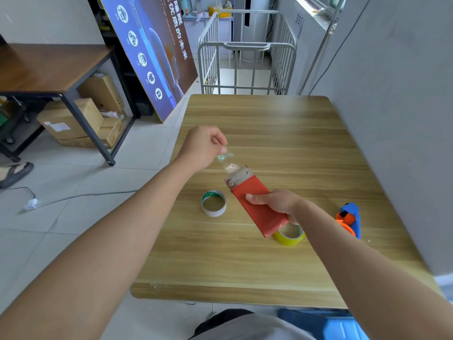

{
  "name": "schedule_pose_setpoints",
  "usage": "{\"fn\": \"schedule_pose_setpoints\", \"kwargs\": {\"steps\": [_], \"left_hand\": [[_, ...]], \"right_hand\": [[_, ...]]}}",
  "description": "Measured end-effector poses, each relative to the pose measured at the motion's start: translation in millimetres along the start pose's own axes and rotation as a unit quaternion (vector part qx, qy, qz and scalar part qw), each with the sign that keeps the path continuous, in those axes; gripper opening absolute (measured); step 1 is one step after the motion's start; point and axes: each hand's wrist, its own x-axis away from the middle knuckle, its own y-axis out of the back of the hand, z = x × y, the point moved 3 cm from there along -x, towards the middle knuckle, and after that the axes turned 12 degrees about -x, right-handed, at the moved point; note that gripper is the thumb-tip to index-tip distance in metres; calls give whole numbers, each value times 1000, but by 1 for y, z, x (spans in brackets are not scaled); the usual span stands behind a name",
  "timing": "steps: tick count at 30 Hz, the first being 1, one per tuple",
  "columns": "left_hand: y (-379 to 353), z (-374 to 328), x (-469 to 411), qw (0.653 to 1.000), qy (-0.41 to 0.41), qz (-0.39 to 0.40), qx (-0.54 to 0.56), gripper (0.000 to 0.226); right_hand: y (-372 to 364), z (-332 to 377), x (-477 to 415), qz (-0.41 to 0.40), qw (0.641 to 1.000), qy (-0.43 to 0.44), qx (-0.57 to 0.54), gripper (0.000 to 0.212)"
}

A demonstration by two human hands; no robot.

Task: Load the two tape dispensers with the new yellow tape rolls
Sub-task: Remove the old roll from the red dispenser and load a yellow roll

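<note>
From the head camera, the right hand (277, 204) gripped the red tape dispenser (257, 204) above the wooden table (269, 133), thumb across its flat face, fingers wrapped beneath. The left hand (203, 148) was clenched, its fingertips (222, 150) pinching a clear strip of tape (226, 160) stretched from the dispenser's metal end. A yellow tape roll (290, 235) lay just under the right wrist. An empty cardboard core (213, 203) sat left of the dispenser, and a blue-and-orange dispenser (350, 219) lay to its right.

I'm seeing a storeroom-like workroom: stacked cardboard boxes (71, 121), a leaning display board (147, 52) and a metal cage trolley (247, 55) beyond my hands.
</note>
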Motion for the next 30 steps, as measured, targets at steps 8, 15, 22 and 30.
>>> {"fn": "schedule_pose_setpoints", "kwargs": {"steps": [8, 15, 22, 30], "left_hand": [[-52, 5, 16, 999, -26, 46, -8, 10], [-105, 23, 20, 993, 12, 110, 31, 24], [-136, 47, 14, 973, 77, 177, 131, 34], [-154, 66, 6, 951, 121, 195, 206, 42]], "right_hand": [[-6, 19, -12, -37, 998, -13, -49, 16], [-9, 23, -36, -83, 996, 14, 14, 23], [-10, 27, -60, -99, 989, 19, 104, 36], [-18, 25, -90, -118, 976, 21, 182, 35]]}}
